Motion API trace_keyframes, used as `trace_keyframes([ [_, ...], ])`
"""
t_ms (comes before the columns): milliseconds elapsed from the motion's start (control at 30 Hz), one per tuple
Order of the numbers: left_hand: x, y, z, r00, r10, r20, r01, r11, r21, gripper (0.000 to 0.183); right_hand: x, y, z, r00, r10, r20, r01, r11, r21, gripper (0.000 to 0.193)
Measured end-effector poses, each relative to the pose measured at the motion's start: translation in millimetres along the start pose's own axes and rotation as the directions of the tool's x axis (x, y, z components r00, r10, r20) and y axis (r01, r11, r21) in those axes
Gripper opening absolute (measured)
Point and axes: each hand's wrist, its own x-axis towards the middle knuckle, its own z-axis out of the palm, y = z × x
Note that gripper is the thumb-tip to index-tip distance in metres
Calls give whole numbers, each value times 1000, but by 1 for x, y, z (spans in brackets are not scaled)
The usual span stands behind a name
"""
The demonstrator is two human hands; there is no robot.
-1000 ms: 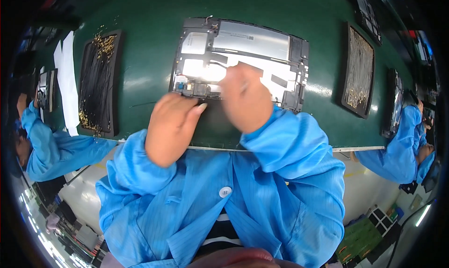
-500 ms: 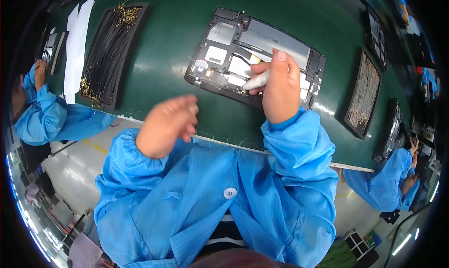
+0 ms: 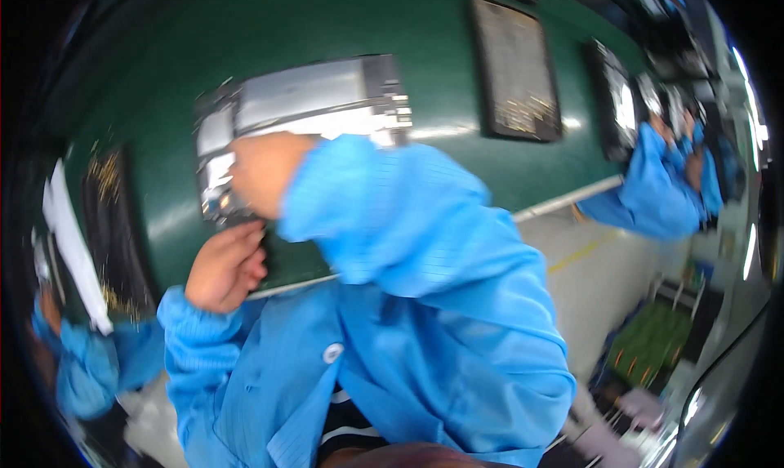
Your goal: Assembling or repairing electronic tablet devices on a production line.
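An opened tablet [image 3: 302, 92], with a black frame, silver battery panels and bare inner parts, lies on the green table left of centre. My right hand [image 3: 265, 170] reaches across its near left part with fingers curled and blurred. Whatever that hand holds is hidden beneath it; the white wrapped, pen-like tool seen earlier does not show. At the tablet's near left corner is my left hand [image 3: 224, 268], its thumb and forefinger pressed together and other fingers curled. Its fingertips are at or close to the corner; I cannot make out anything between them.
On the left lies a black tray [image 3: 118, 231] of black cables with gold ends, beside white paper strips [image 3: 73, 239]. A second tray [image 3: 516, 72] of thin cables is at the right. Beyond it is another device [image 3: 616, 100]. Blue-sleeved people [image 3: 653, 182] sit on both sides.
The view has swung, so the tablet appears further left. My right hand has gone from the tablet's right-middle to its left side. My left hand has closed and come to the near left corner.
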Motion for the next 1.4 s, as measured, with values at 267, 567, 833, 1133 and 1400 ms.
trace_keyframes([
  [267, 9, -3, 15, 999, 35, 10, -36, 999, 37, 14, 5, 11, 4, 998, 40, -45, -37, 997, 66, 20],
  [567, 10, -5, 19, 997, 78, 0, -78, 995, 56, 17, 10, 20, -10, 960, -178, 216, 226, 948, -226, 21],
  [833, 3, -10, 8, 989, 150, 0, -148, 975, -162, 35, -120, 139, -94, 670, 444, -595, -389, 893, 228, 32],
  [1133, 8, -8, 11, 993, 118, 33, -110, 978, -175, 34, -181, 189, -116, 388, 633, -670, -893, 439, -102, 38],
  [1400, 9, -10, 14, 988, 155, 8, -152, 977, -151, 35, -178, 190, -120, 309, 632, -710, -853, 515, 88, 37],
])
